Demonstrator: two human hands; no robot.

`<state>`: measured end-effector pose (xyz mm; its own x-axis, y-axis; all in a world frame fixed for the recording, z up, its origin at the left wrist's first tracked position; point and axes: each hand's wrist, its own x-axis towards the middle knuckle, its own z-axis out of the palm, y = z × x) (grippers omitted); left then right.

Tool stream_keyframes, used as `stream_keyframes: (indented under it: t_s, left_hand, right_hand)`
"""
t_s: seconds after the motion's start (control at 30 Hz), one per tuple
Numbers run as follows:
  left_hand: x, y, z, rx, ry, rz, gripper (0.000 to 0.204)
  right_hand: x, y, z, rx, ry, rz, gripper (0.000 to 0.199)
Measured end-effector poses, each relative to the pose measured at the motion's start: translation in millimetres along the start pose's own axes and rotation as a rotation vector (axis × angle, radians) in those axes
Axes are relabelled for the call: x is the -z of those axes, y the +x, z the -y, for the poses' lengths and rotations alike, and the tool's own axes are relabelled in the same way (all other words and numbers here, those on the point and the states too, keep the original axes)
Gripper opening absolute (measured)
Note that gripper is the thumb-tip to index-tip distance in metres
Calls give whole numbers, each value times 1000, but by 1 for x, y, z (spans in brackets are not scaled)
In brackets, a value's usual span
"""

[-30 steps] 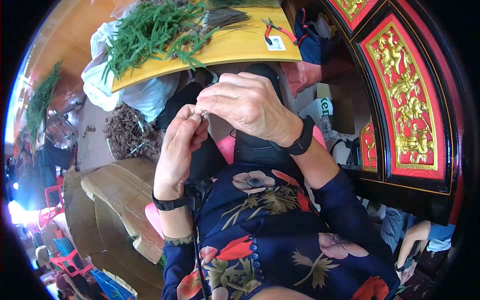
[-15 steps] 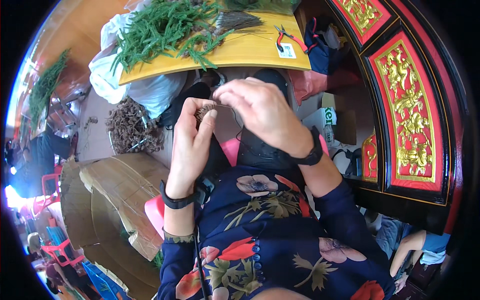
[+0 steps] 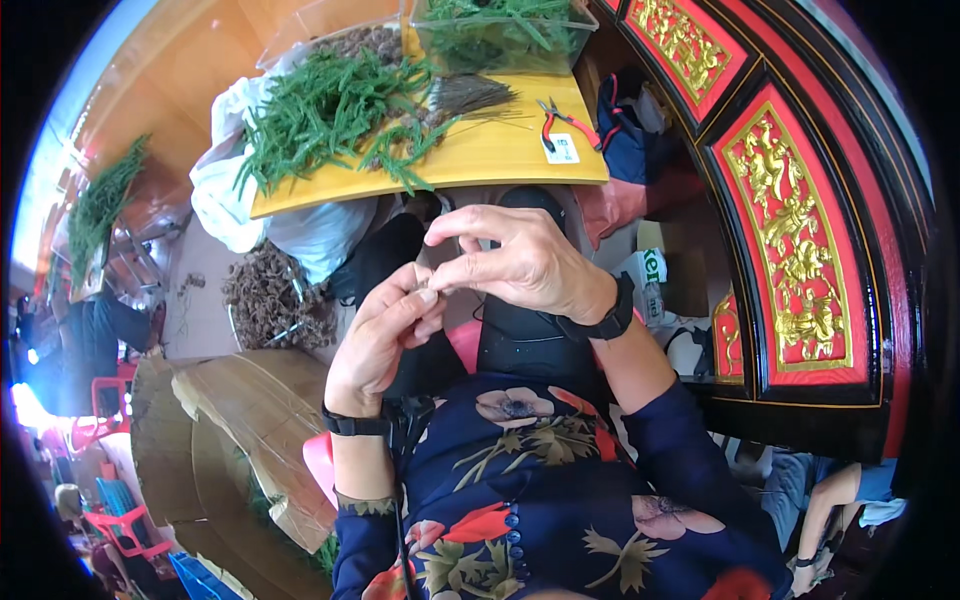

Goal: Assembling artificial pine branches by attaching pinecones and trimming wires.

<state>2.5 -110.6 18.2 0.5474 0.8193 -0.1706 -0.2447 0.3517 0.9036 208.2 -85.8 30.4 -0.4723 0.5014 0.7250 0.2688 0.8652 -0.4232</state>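
Observation:
Over my lap my two hands meet at the fingertips. My left hand is closed in a pinch on a small brown pine cone, mostly covered by the fingers now. My right hand comes in from the right with its thumb and a finger closed right against the cone, while its index finger arches above. Whatever lies in that right pinch is hidden. Ahead, on a yellow table, lie green artificial sprigs, a bundle of thin brown wires and red-handled pliers.
A clear bin of greenery and a tub of pine cones stand at the table's back. Lower left are a heap of brown cones and torn cardboard. A carved red-and-gold panel rises on the right.
My right hand has come down and in toward my left fingers. The pine cone, plainer before with a thin dark wire at it, is now mostly covered. The view has tilted up slightly.

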Motion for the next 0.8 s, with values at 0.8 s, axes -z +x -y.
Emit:
stream_keyframes:
  t_s: [0.8]
  left_hand:
    - [-6,28,11,-107,240,-213,12]
  right_hand:
    - [-41,-22,-24,-959,951,-206,20]
